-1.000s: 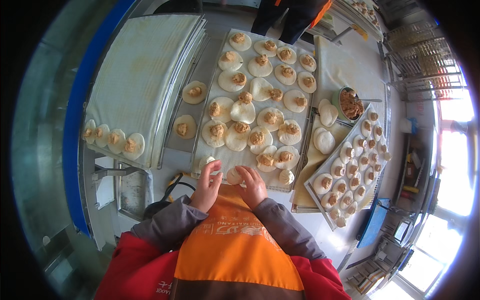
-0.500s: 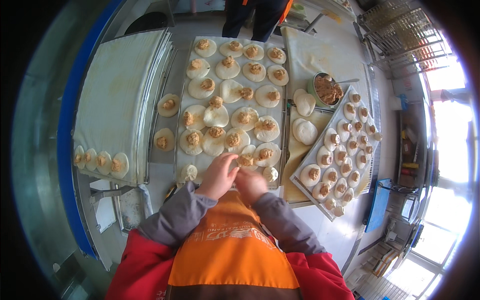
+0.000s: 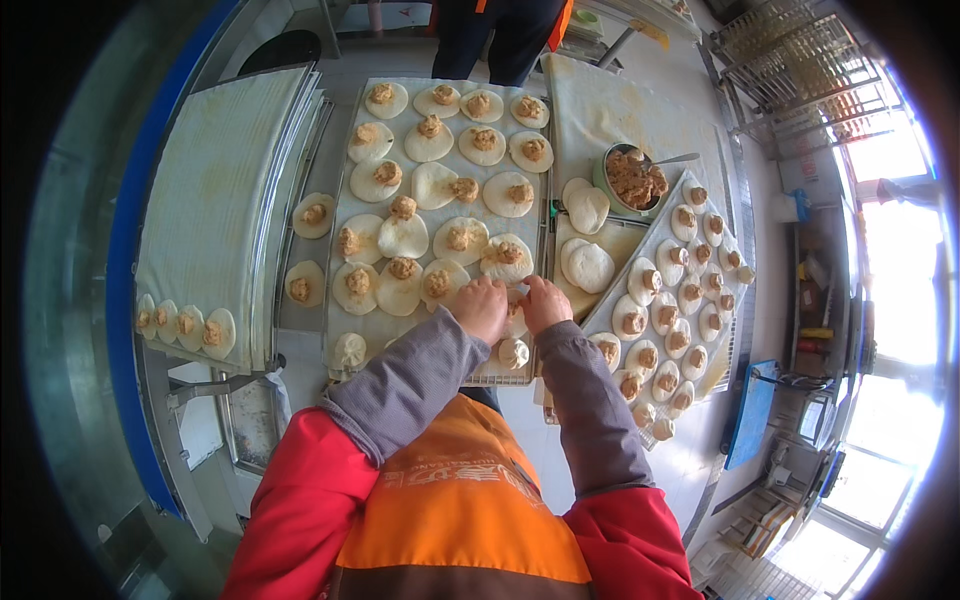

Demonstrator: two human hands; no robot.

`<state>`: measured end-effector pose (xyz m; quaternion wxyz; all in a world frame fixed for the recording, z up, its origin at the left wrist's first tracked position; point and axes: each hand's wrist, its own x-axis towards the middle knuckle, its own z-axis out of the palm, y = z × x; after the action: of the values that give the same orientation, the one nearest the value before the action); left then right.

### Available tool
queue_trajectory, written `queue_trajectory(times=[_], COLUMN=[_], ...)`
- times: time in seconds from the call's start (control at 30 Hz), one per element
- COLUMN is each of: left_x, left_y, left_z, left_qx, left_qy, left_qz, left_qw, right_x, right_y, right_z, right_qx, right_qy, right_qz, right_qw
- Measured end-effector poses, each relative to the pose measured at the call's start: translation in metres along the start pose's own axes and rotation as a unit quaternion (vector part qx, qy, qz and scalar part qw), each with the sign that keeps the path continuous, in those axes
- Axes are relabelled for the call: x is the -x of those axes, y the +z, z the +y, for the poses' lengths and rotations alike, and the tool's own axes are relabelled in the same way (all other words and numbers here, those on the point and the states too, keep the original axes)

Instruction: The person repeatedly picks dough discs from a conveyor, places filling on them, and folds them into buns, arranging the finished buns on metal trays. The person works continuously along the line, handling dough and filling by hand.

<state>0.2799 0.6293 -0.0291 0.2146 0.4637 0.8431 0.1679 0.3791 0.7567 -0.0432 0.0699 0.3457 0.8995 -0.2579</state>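
My left hand (image 3: 481, 307) and my right hand (image 3: 546, 301) meet over the near right part of a cloth-lined tray (image 3: 362, 330), both pinching one round dough wrapper (image 3: 517, 308) between them. The tray holds several flat dough rounds topped with brown filling (image 3: 458, 237). Two closed buns lie near the tray's front edge, one (image 3: 514, 352) just below my hands and one (image 3: 349, 350) at the near left corner.
A metal bowl of brown filling (image 3: 632, 178) with a spoon stands to the right, beside plain dough rounds (image 3: 588, 266). A second tray (image 3: 724, 330) at the right carries several filled pieces. Stacked cloth-covered trays (image 3: 205, 200) lie at the left. Another person (image 3: 500, 30) stands at the far side.
My hands moved from the tray's near left edge to its near right part, and came together on a wrapper. The view swung with them.
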Motion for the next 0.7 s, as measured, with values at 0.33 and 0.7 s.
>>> queue_trajectory(times=[0.33, 0.7], left_x=[0.016, 0.063], left_y=[-0.009, -0.063], left_z=[-0.010, 0.008], left_qx=[0.072, 0.810], left_qy=[0.134, -0.148], left_qz=[0.057, -0.150], left_qw=[0.987, 0.548], right_x=[0.060, 0.092], right_y=[-0.018, -0.052], right_z=[0.002, -0.014], right_qx=[-0.148, -0.586], right_qy=[-0.045, 0.076], right_qz=[0.081, -0.026], right_qw=[0.985, 0.806])
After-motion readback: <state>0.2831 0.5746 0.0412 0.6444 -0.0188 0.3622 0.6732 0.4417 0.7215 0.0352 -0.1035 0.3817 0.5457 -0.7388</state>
